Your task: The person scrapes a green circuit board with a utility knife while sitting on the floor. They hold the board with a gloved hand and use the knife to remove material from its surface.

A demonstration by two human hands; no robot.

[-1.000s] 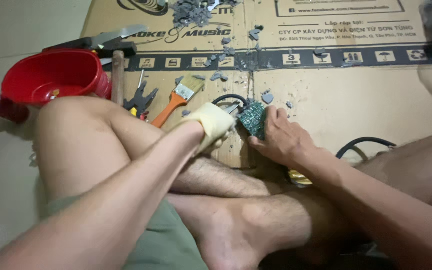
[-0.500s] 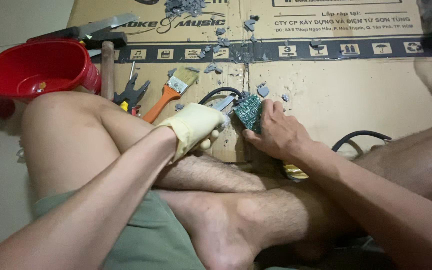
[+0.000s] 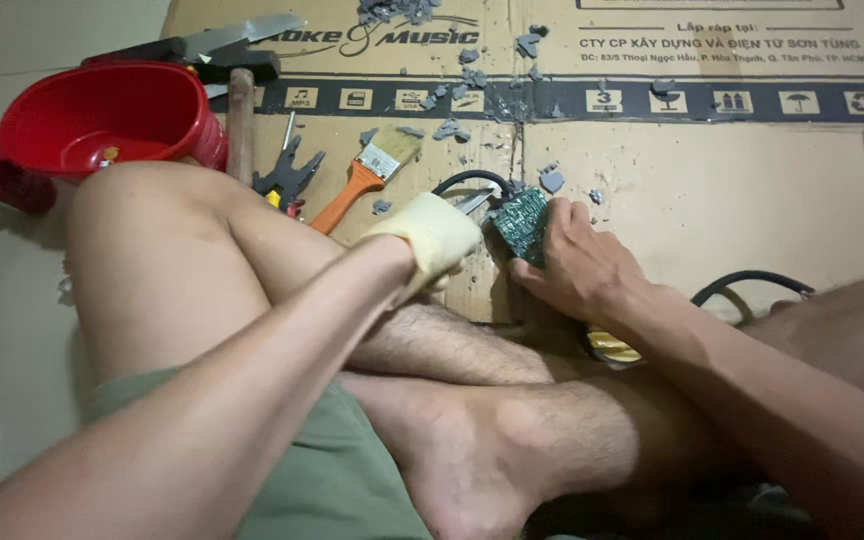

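Note:
My left hand (image 3: 432,238) wears a pale yellow glove and is closed around a metal tool whose tip (image 3: 474,202) reaches the green circuit board (image 3: 522,222). My bare right hand (image 3: 574,268) grips the board's right edge and holds it tilted on the flattened cardboard (image 3: 712,190). A black cable (image 3: 462,180) loops behind the board. I sit cross-legged, with my knee (image 3: 152,240) at the left and my foot in front.
A red plastic bowl (image 3: 102,115) stands at the left, with a hammer (image 3: 237,120), pliers (image 3: 287,175) and an orange-handled brush (image 3: 362,180) beside it. Grey broken fragments (image 3: 472,80) litter the cardboard. Another black cable (image 3: 752,285) curves at the right.
The view has shifted slightly. Both hands stay on the board, with the tool tip still working at its left edge.

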